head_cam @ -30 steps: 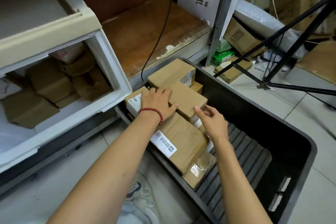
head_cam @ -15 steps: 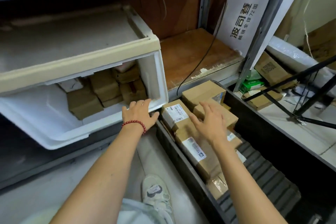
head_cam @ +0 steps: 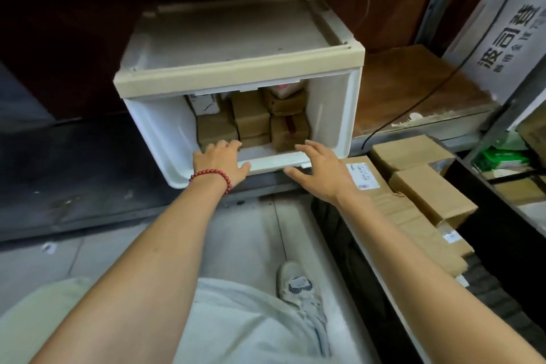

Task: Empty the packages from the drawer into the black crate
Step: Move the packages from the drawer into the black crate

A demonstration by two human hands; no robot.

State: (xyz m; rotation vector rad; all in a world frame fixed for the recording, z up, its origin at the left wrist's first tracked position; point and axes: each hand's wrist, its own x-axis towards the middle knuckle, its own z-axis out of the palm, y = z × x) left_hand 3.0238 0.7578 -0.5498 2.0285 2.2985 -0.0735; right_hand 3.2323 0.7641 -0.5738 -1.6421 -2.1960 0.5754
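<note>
Both hands' grips spread empty: left hand (head_cam: 220, 161) touching drawer (head_cam: 177, 133) packages (head_cam: 251, 118), right hand (head_cam: 320, 170) just short.

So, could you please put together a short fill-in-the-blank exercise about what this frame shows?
1. The left hand, reaching into the white drawer, wears a bracelet of ____ beads.
2. The packages left in the drawer are mostly ____ cardboard boxes.
3. The right hand is open at the drawer's front and holds ____.
4. The packages already moved lie in the black crate, which stands to the ____ of the drawer.

Missing words: red; brown; nothing; right
</note>
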